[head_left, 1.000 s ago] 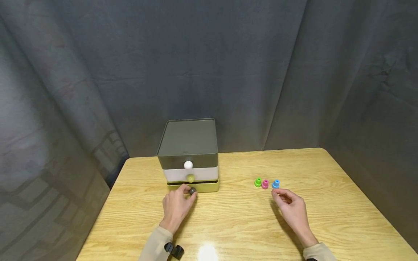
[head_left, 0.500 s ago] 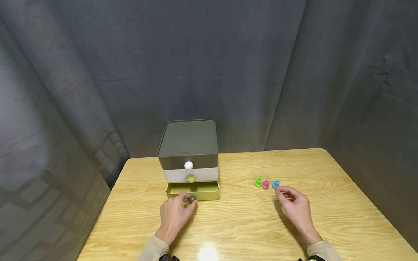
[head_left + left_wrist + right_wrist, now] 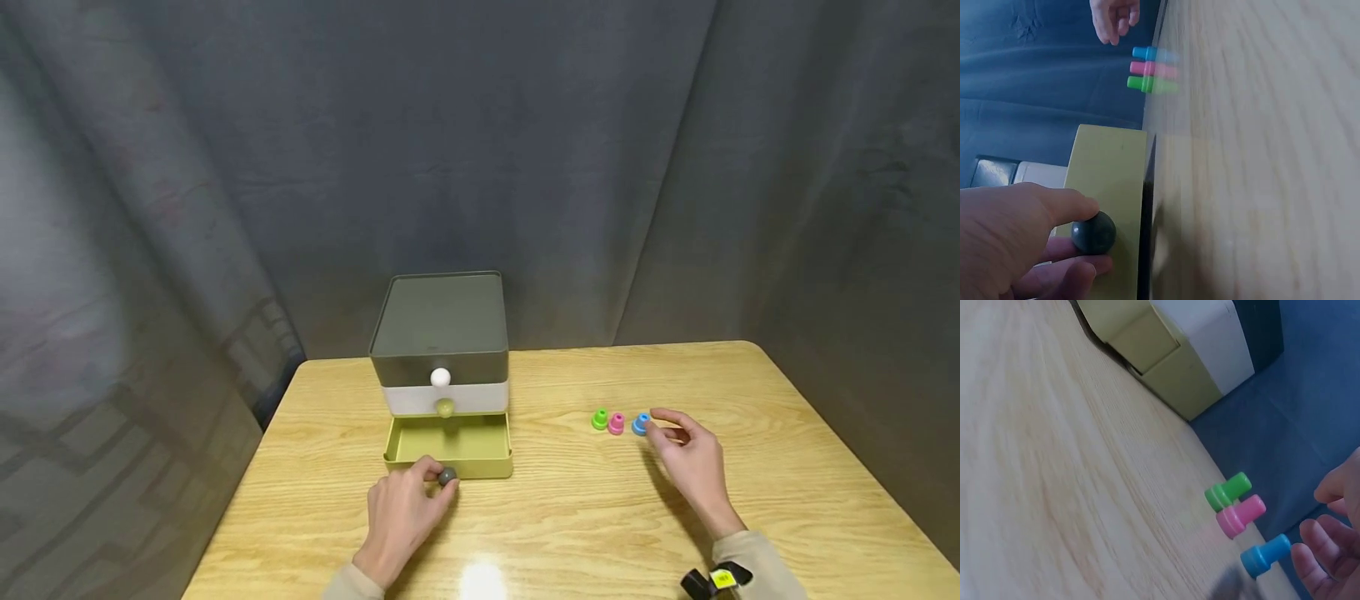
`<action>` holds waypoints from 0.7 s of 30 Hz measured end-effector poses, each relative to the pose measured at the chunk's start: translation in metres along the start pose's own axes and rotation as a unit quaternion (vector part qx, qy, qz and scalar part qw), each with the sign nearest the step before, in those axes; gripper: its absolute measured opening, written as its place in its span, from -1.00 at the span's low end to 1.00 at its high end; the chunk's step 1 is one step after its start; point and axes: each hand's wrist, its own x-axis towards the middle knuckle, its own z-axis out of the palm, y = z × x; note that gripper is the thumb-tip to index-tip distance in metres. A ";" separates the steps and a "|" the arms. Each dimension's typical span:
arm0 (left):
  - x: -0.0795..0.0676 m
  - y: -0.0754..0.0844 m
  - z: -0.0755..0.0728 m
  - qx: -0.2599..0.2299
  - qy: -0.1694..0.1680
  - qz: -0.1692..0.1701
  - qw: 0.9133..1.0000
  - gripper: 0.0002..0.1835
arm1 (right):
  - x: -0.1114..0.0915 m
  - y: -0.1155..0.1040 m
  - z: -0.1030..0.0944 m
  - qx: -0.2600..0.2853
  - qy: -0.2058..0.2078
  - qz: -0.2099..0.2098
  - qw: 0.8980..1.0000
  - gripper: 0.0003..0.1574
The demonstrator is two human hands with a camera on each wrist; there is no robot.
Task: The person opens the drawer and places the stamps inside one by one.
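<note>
A small three-tier drawer unit stands on the table, and its green bottom drawer [image 3: 480, 468] is pulled out, with a bare inside. My left hand [image 3: 401, 512] pinches that drawer's dark round knob [image 3: 1094, 232] between thumb and fingers. Over on the right, my right hand [image 3: 692, 467] hovers close to a blue stepped plastic peg [image 3: 641, 423], thumb and forefinger apart and the other fingers loosely bent. Whether a fingertip touches the peg I cannot tell. A pink peg [image 3: 1241, 517] and a green peg [image 3: 1228, 491] of the same shape stand beside it, all upright.
The unit's grey top tier [image 3: 441, 312] has a white knob [image 3: 440, 377], and its white middle tier [image 3: 408, 400] has a green knob [image 3: 445, 407]. Dark curtains [image 3: 480, 167] hang behind and at both sides of the wooden table [image 3: 570, 517].
My left hand has drawn the bottom drawer outward, from a narrow gap to well out. My right hand has spread its thumb and forefinger and shifted slightly right beside the blue peg.
</note>
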 end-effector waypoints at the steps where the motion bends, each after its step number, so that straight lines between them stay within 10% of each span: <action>1: 0.000 0.001 -0.001 0.000 -0.003 -0.001 1.000 -0.87 | 0.002 0.001 0.000 -0.006 -0.002 0.002 1.000 -0.57; 14: 0.028 -0.011 -0.044 -0.027 0.007 -0.065 0.998 -0.75 | 0.018 0.023 0.002 -0.047 -0.029 0.025 0.998 -0.49; 21: 0.051 -0.038 -0.068 -0.022 -0.137 -0.113 0.984 -0.40 | 0.021 0.020 0.004 -0.051 -0.038 0.021 0.998 -0.46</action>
